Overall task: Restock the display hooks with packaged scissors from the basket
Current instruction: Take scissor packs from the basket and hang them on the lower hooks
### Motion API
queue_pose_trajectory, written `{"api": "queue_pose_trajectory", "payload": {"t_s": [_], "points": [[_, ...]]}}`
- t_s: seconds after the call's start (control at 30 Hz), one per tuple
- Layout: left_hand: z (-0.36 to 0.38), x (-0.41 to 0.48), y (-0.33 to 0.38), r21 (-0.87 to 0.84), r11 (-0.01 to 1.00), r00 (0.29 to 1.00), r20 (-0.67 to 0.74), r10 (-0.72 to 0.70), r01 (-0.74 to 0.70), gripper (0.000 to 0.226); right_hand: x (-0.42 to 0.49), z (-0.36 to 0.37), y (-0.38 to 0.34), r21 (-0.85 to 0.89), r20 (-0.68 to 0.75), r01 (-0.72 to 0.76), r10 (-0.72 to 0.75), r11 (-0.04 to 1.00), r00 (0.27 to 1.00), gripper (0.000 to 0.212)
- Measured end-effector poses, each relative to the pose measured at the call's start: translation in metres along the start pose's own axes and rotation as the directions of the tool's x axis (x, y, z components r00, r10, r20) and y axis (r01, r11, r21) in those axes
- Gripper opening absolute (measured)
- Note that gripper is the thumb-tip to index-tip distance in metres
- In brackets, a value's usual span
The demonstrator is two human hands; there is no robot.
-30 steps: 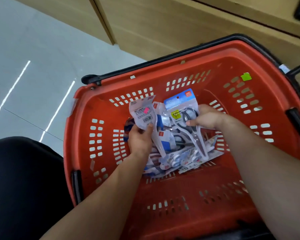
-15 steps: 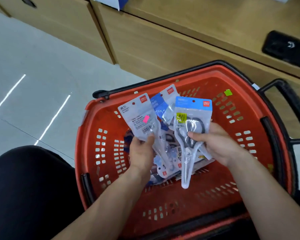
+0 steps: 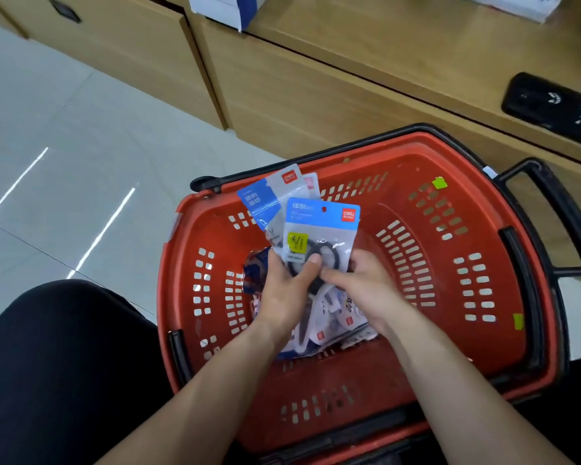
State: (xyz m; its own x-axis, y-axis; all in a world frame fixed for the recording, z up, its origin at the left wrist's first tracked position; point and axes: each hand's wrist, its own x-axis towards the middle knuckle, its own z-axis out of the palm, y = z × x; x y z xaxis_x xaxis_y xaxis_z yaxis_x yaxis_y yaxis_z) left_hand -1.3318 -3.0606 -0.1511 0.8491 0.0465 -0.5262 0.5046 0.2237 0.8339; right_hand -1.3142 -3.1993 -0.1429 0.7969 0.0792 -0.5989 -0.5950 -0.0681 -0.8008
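Several packs (image 3: 319, 229) stand fanned above the basket (image 3: 503, 357), hang holes at the far end, long axis pointing away from the person. The left hand (image 3: 284, 293) grips them low; the right hand (image 3: 359, 283) pinches the front one beside it.

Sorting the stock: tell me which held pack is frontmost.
The pack with the yellow sticker; the other packs fan out behind it, up left.

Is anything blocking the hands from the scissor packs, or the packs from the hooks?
Nothing between hands and packs: the left hand and right hand both grip the packs above the basket. The hooks are out of view, so that path cannot be judged.
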Motion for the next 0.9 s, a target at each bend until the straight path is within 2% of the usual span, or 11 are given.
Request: {"api": "queue_pose_trajectory", "payload": {"t_s": [0.1,0.2,0.33,0.43,0.5,0.57,0.63,0.73,0.8,0.9], "points": [[-0.015,0.005,-0.005,0.04,0.999,0.999,-0.034,-0.014,0.016,0.031,0.01,-0.012,-0.002,0.006,-0.113,-0.068,0.068,0.998,0.991,0.021],[-0.033,0.014,-0.021,0.058,0.99,0.986,-0.112,-0.124,0.131,0.027,0.036,-0.037,-0.003,-0.029,-0.184,-0.12,0.113,0.992,0.976,0.012],[-0.049,0.03,-0.057,0.119,0.932,0.894,-0.347,-0.284,0.342,0.027,0.09,-0.062,0.017,-0.32,-0.261,-0.189,0.105,0.928,0.96,0.013],[-0.052,0.038,-0.071,0.114,0.904,0.839,-0.436,-0.327,0.412,0.034,0.116,-0.062,0.038,-0.483,-0.255,-0.225,0.11,0.846,0.961,0.018],[-0.05,0.044,-0.08,0.085,0.907,0.827,-0.453,-0.334,0.413,0.04,0.125,-0.06,0.055,-0.533,-0.212,-0.222,0.124,0.817,0.969,0.031],[-0.048,0.049,-0.09,0.06,0.906,0.821,-0.45,-0.35,0.419,0.039,0.132,-0.06,0.077,-0.638,-0.128,-0.198,0.15,0.744,0.98,0.051],[-0.048,0.053,-0.103,0.079,0.891,0.822,-0.43,-0.373,0.446,0.035,0.132,-0.07,0.096,-0.662,-0.069,-0.248,0.271,0.707,0.96,0.074],[-0.054,0.057,-0.118,0.131,0.874,0.834,-0.39,-0.389,0.469,0.032,0.128,-0.089,0.115,-0.656,-0.053,-0.361,0.437,0.663,0.898,0.123],[-0.057,0.06,-0.126,0.167,0.872,0.855,-0.348,-0.384,0.46,0.031,0.128,-0.095,0.119,-0.752,-0.061,-0.337,0.449,0.566,0.891,0.133],[-0.054,0.061,-0.131,0.174,0.874,0.867,-0.313,-0.388,0.454,0.026,0.131,-0.089,0.129,-0.858,-0.026,-0.23,0.408,0.459,0.912,0.132]]}}
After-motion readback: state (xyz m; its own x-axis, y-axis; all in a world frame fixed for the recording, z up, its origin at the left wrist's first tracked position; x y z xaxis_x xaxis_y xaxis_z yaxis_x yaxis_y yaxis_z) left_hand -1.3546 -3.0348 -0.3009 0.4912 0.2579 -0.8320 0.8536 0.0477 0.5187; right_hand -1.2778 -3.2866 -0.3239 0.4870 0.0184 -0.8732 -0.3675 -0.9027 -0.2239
